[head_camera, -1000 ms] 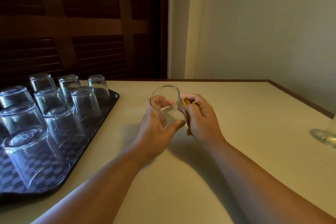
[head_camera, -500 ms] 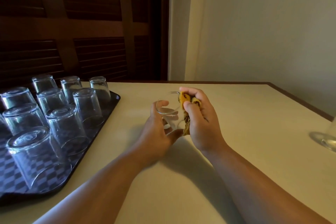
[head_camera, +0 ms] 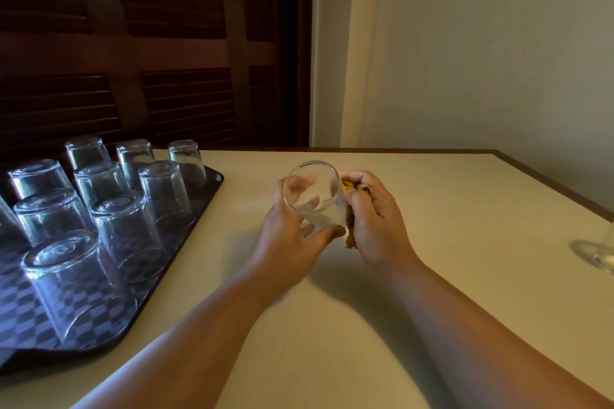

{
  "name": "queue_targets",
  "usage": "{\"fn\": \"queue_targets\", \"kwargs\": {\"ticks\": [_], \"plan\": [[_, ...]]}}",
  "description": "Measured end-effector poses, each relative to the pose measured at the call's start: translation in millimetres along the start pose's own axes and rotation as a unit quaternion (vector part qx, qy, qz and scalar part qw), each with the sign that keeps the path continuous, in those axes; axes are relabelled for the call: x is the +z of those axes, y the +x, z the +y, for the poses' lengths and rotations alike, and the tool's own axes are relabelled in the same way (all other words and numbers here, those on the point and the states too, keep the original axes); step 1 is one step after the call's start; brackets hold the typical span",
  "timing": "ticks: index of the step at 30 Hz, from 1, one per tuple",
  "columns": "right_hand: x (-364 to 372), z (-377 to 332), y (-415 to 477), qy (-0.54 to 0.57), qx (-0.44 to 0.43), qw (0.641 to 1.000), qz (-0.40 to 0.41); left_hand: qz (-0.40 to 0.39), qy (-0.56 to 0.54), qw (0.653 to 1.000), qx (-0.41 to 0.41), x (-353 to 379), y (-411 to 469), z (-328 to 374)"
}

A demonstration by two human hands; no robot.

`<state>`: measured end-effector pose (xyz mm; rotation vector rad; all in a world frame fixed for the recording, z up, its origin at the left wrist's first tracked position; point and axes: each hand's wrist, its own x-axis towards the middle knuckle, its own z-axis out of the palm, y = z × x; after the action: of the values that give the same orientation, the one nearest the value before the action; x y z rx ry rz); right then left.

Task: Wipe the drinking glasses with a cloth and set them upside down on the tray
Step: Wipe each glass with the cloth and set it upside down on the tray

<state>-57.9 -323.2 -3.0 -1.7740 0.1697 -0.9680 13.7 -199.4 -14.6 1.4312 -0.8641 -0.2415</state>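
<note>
1. Starting at your far left, a dark tray [head_camera: 211,180] lies on the table [head_camera: 432,309], with a checked liner [head_camera: 20,315] inside it.
2. On that liner stand the upturned glasses [head_camera: 128,232], at least nine of them, rims down and bases up, packed close in rows. Something more is cut off by the left edge, and you cannot tell what it is.
3. Behind the tray rise dark louvred doors [head_camera: 166,43].
4. Your left hand [head_camera: 292,239] sits right of the tray, near the middle of the table. It grips a clear drinking glass [head_camera: 314,196]. The fingers curl round the far side and show through the wall, and the thumb presses the near lower edge.
5. This drinking glass is tilted and held up off the tabletop, well apart from the tray. Which end faces you is hard to tell.
6. A yellow-brown cloth [head_camera: 352,188] touches the right side of the glass. It is bunched, with one end showing above your fingers and another hanging below them.
7. Your right hand [head_camera: 375,219] closes round that cloth and holds it against the glass.
8. A plain pale wall [head_camera: 465,60] stands behind the right half of the table.
9. At the far right edge a clear glass vessel [head_camera: 603,252] rests on the table, well apart from both hands and partly cut off by the frame.
</note>
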Motion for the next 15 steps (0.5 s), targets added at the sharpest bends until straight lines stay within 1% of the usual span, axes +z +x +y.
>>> {"fn": "queue_targets", "kwargs": {"ticks": [2, 4, 5, 7, 9, 11, 12, 15], "plan": [[0, 0, -1, 0.0, -0.006, 1.0, 0.004, -0.024, 0.034, 0.999, -0.012, 0, -1, -3], [3, -8, -4, 0.024, -0.037, 0.999, 0.016, -0.061, 0.091, 0.994, -0.031, 0, -4, -2], [4, -11, -6, 0.031, -0.053, 0.998, 0.018, -0.064, 0.093, 0.993, -0.04, 0, -4, 0], [3, -12, -6, 0.034, -0.054, 0.998, 0.025, -0.05, 0.068, 0.996, -0.027, 1, -4, 3], [0, -7, -2, 0.023, -0.023, 0.999, 0.032, -0.014, 0.062, 0.998, 0.017, 0, -2, 3], [-2, -5, -1, 0.017, -0.009, 1.0, 0.022, 0.013, 0.08, 0.996, 0.044, -2, 0, -2], [-1, -6, -2, 0.024, -0.014, 0.999, 0.017, 0.013, 0.097, 0.994, 0.046, -3, 0, -3], [5, -16, -8, 0.044, -0.063, 0.997, 0.012, -0.037, 0.141, 0.989, 0.019, -4, -5, 2]]}}
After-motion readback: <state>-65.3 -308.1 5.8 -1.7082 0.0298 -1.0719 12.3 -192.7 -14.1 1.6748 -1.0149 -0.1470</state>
